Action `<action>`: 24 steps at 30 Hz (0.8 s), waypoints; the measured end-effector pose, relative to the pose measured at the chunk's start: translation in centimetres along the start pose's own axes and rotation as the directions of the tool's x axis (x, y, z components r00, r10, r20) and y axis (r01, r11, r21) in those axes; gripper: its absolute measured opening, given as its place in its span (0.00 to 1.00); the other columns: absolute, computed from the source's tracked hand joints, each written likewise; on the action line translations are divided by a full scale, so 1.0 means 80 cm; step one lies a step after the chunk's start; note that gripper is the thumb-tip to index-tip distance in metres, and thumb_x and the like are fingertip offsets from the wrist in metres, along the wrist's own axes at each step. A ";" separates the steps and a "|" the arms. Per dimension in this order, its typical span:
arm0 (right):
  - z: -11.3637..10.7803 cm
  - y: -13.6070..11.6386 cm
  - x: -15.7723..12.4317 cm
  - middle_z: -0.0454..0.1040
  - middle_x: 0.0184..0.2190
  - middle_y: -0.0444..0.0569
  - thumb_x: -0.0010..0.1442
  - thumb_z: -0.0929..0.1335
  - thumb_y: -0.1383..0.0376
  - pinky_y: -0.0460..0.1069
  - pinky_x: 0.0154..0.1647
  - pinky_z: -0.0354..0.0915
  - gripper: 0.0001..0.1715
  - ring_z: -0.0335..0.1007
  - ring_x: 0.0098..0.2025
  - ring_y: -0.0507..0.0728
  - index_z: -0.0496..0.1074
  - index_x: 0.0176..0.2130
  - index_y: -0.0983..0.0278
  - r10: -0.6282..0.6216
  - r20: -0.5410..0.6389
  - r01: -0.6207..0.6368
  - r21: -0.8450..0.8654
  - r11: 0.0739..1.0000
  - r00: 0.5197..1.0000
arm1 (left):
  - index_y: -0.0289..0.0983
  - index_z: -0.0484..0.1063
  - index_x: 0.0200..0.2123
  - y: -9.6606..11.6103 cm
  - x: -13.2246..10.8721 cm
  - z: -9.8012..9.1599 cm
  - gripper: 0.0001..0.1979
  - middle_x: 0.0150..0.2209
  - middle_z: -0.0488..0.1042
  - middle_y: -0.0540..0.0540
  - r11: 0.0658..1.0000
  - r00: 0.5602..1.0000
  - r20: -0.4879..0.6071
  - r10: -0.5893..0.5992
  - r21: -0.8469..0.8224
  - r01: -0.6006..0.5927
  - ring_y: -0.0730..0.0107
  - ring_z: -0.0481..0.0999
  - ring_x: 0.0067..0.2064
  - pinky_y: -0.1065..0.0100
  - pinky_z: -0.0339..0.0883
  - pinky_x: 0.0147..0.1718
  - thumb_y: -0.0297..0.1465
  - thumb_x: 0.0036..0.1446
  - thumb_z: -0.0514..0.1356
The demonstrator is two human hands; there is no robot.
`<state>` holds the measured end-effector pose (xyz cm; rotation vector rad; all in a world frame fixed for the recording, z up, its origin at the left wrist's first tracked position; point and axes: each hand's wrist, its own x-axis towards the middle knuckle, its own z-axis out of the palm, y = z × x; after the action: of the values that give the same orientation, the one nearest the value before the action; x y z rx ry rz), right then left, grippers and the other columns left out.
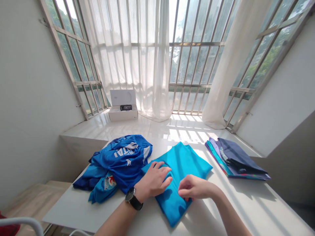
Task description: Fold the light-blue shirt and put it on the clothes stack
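Near the middle of the white table [70, 206], the turquoise garment [188, 160] lies under and beyond both hands: left hand [155, 179] spread over its left side, right hand [193, 187] curled at its near right edge, grip unclear.

Smooth cloth garment [187, 160], glossy sill [145, 128]

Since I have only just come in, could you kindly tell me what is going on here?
A turquoise garment is being handled by hand on a white table. The left hand lies spread on it; the right hand is curled by its near right edge, though whether it grips is unclear. Rumpled blue clothes lie to the left, a folded stack to the right.
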<state>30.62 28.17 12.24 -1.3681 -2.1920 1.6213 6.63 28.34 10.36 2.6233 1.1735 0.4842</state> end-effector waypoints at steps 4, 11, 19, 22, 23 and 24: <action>0.013 -0.011 0.001 0.78 0.31 0.45 0.56 0.73 0.51 0.46 0.35 0.69 0.19 0.74 0.32 0.54 0.81 0.40 0.61 -0.114 0.200 0.076 0.188 0.979 0.973 | 0.42 0.70 0.60 0.010 -0.002 0.002 0.18 0.63 0.72 0.42 0.999 0.996 0.086 0.037 -0.020 -0.035 0.46 0.64 0.67 0.43 0.59 0.63 0.39 0.72 0.52; -0.009 0.009 0.009 0.78 0.35 0.49 0.59 0.71 0.46 0.49 0.38 0.69 0.26 0.74 0.37 0.56 0.78 0.42 0.65 -0.180 -0.014 0.180 0.086 0.980 0.984 | 0.42 0.65 0.65 0.007 -0.008 0.004 0.25 0.68 0.65 0.41 0.994 0.989 0.106 0.104 -0.029 -0.102 0.44 0.58 0.71 0.41 0.50 0.67 0.45 0.70 0.54; -0.053 0.081 0.007 0.76 0.26 0.48 0.65 0.63 0.54 0.50 0.30 0.55 0.19 0.71 0.30 0.58 0.67 0.26 0.60 -0.028 -0.734 -0.336 -0.345 0.877 0.679 | 0.43 0.71 0.59 -0.001 -0.007 0.015 0.43 0.63 0.71 0.39 0.953 0.952 0.069 0.299 -0.060 -0.295 0.37 0.57 0.70 0.43 0.48 0.68 0.62 0.47 0.67; -0.059 0.093 0.005 0.78 0.26 0.50 0.66 0.63 0.54 0.50 0.30 0.55 0.20 0.74 0.32 0.60 0.68 0.26 0.60 0.024 -0.746 -0.408 -0.337 0.848 0.666 | 0.44 0.70 0.60 -0.015 -0.006 0.005 0.40 0.65 0.68 0.40 0.980 0.980 0.046 0.193 0.033 -0.195 0.36 0.55 0.71 0.39 0.48 0.68 0.58 0.49 0.69; -0.060 0.093 0.004 0.78 0.27 0.51 0.66 0.64 0.54 0.50 0.30 0.55 0.19 0.75 0.33 0.61 0.69 0.27 0.60 0.046 -0.751 -0.434 -0.329 0.839 0.658 | 0.44 0.69 0.61 -0.021 -0.005 0.000 0.38 0.66 0.67 0.40 0.986 0.989 0.024 0.144 0.078 -0.145 0.36 0.54 0.71 0.38 0.49 0.67 0.55 0.51 0.70; -0.061 0.092 0.004 0.79 0.28 0.51 0.66 0.64 0.54 0.50 0.30 0.55 0.18 0.76 0.34 0.61 0.71 0.28 0.60 0.067 -0.752 -0.454 -0.322 0.830 0.656 | 0.44 0.68 0.61 -0.027 -0.005 -0.004 0.35 0.66 0.66 0.40 0.988 0.996 -0.008 0.089 0.128 -0.087 0.37 0.54 0.71 0.38 0.50 0.67 0.50 0.54 0.70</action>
<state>37.47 32.16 8.32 -2.0840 -1.9697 0.3451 4.80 29.50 9.83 2.7947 1.1312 0.4589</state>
